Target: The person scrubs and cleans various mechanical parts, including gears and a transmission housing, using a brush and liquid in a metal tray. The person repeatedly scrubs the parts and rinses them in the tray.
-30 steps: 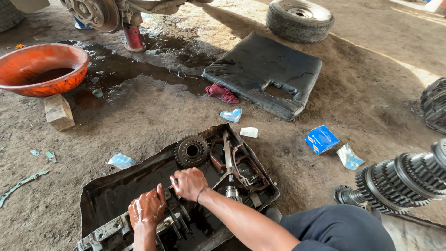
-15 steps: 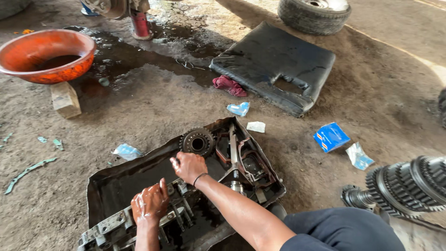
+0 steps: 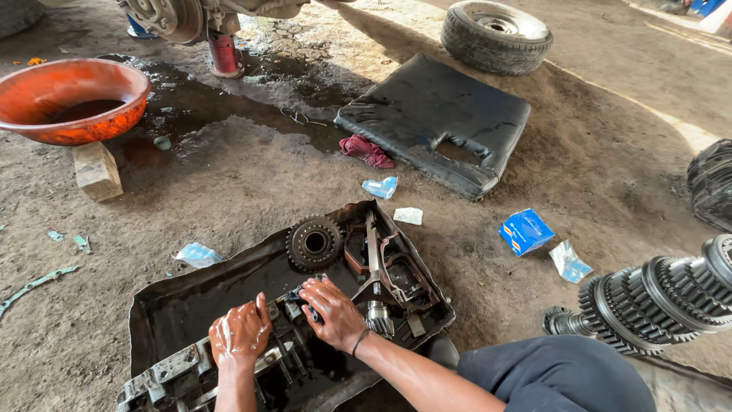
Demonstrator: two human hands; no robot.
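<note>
Both hands [image 3: 290, 324] now lower, palms-down on parts [image 3: 293, 309]

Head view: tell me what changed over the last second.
Very little. The right hand slid slightly down from beside the gear onto small oily parts in the tray. The left hand kept resting on the metal housing. Gear, tray, orange basin and blue box stayed put; only the camera shifted.

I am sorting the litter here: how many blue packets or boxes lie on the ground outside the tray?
4: a blue box right of the black tray, a torn packet beside that box, a packet near the red rag, and one at the tray's left edge. Others may be hidden.
</note>
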